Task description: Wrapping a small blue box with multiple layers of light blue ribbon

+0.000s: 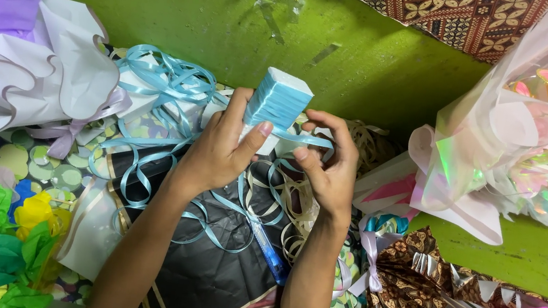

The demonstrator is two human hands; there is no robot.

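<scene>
Two hands: meet over a cluttered green floor (223, 6).
Left hand (218, 147): curls around a white card (278, 98) wound with light blue ribbon, thumb pressed on its near end.
Right hand (329, 165): pinches the ribbon's free strand (307, 139) just right of the card.
Card: tilted, centre of the scene.
Loose ribbon (156, 82): tangled left and near.
Black paper (208, 279): beneath the forearms.
Butterfly bouquet (539, 125): far right.
</scene>
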